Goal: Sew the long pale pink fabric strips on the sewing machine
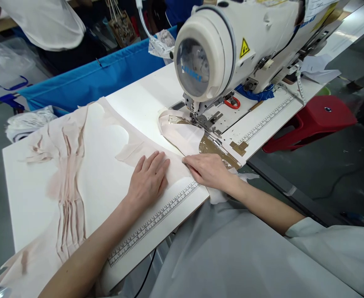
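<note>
Pale pink fabric (144,147) lies over the white table (104,182) and runs to the needle area of a white sewing machine (213,54). My left hand (149,176) rests flat on this fabric, its fingers stretched out and slightly apart. To its right, my right hand (208,169) pinches the fabric's edge between thumb and fingers, in front of the presser foot (197,118). A loop of the cloth curves from the foot back toward my right hand. Further left, a gathered, pleated pink piece (71,182) is spread on the table.
Printed rulers (153,223) run along the table's front edge. Red-handled scissors (232,102) lie behind the needle area. A blue cloth trough (97,74) borders the far side. A red stool (312,120) stands at right. Another person's white sleeve (54,25) shows at upper left.
</note>
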